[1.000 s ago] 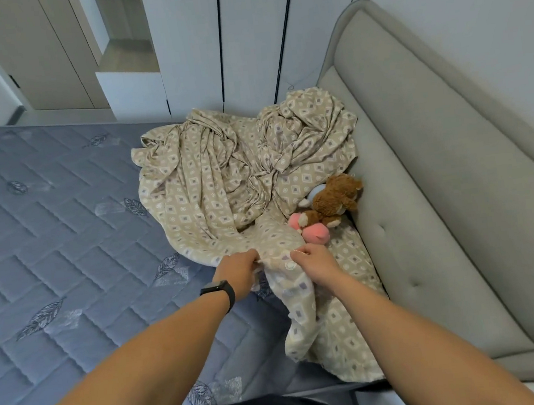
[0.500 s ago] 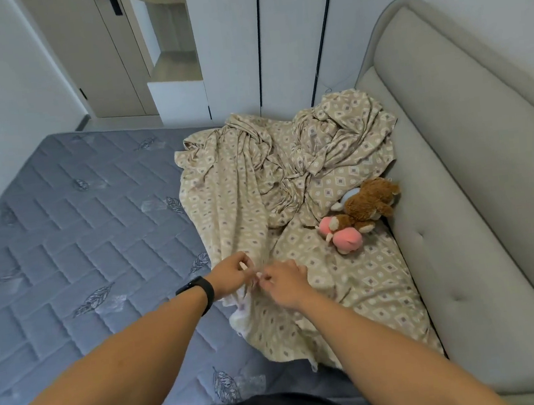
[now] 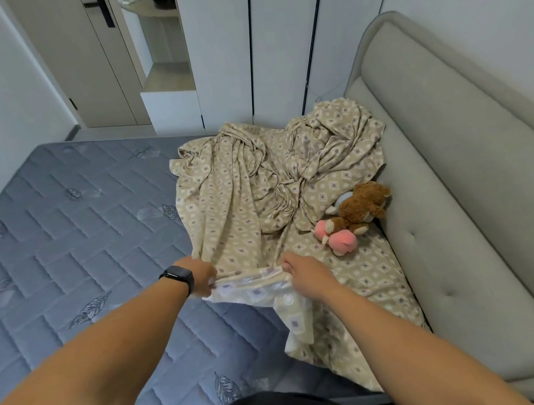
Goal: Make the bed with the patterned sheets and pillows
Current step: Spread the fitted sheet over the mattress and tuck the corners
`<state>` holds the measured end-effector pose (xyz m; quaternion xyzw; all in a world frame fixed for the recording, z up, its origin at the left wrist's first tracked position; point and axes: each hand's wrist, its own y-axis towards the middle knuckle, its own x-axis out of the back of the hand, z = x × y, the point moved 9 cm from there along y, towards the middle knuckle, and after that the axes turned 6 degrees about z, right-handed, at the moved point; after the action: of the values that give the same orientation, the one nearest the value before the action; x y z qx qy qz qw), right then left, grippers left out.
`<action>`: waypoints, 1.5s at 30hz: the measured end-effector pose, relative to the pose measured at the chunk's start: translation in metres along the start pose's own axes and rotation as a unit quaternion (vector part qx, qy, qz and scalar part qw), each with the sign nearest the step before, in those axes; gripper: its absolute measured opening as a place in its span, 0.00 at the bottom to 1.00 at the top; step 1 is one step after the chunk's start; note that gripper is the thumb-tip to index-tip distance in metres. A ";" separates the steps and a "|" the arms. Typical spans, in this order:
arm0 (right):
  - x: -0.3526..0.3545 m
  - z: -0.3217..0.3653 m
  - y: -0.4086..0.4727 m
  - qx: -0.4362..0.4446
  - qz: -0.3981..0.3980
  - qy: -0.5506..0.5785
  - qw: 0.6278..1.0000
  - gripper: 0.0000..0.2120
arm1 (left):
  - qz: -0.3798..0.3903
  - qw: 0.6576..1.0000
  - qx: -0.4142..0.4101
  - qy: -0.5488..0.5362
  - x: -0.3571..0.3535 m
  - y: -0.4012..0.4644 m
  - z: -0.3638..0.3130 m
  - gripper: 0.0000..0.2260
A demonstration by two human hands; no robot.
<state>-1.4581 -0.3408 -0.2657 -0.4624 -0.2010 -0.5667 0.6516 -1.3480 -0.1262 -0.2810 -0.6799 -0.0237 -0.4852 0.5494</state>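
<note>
A beige diamond-patterned sheet [image 3: 241,191] lies crumpled in a heap on the right part of the bare grey quilted mattress [image 3: 65,243], against the headboard. My left hand [image 3: 201,275], with a black watch on its wrist, grips the sheet's near edge. My right hand [image 3: 302,269] grips the same edge a short way to the right. The strip of cloth between them is pulled taut and shows its paler underside. No pillows are in view.
A brown plush toy with pink parts [image 3: 352,216] lies on the sheet beside the grey padded headboard [image 3: 474,180]. White wardrobe doors [image 3: 275,43] stand close behind the bed's far edge, with a doorway and shelf nook at the back left.
My hands have moved apart along the sheet's edge, stretching it between them and lifting it slightly. The camera has tilted up, showing more of the wardrobe.
</note>
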 end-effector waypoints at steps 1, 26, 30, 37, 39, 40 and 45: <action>0.006 -0.006 -0.003 -0.011 -0.019 -0.019 1.000 0.07 | 0.007 1.000 -0.013 -0.024 0.002 -0.001 -0.006 0.11; 0.030 0.071 0.012 0.070 -0.063 0.063 0.994 0.15 | -0.304 0.952 0.032 -0.027 0.052 -0.033 0.025 0.09; 0.063 0.044 0.005 0.046 -0.122 0.071 0.989 0.17 | -0.262 0.943 0.024 -0.202 0.054 -0.026 0.054 0.11; 0.060 0.055 0.013 -0.018 -0.047 0.184 0.982 0.29 | -0.192 0.939 -0.159 -0.238 0.055 -0.005 -0.045 0.24; 0.053 0.057 0.012 -0.047 -0.017 0.225 0.973 0.28 | -0.199 0.934 -0.171 -0.241 0.059 -0.001 -0.069 0.26; 0.052 0.057 0.013 -0.054 -0.005 0.236 0.970 0.27 | -0.216 0.933 -0.164 -0.237 0.063 0.001 -0.075 0.24; 0.058 0.040 0.012 -0.066 -0.015 0.283 0.957 0.25 | -0.273 0.895 -0.165 -0.310 0.074 -0.002 -0.071 0.08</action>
<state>-1.4203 -0.3402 -0.2053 -0.3221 0.0226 -0.6965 0.6409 -1.3554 -0.2173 -0.2341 -0.8437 -0.2972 -0.3773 0.2397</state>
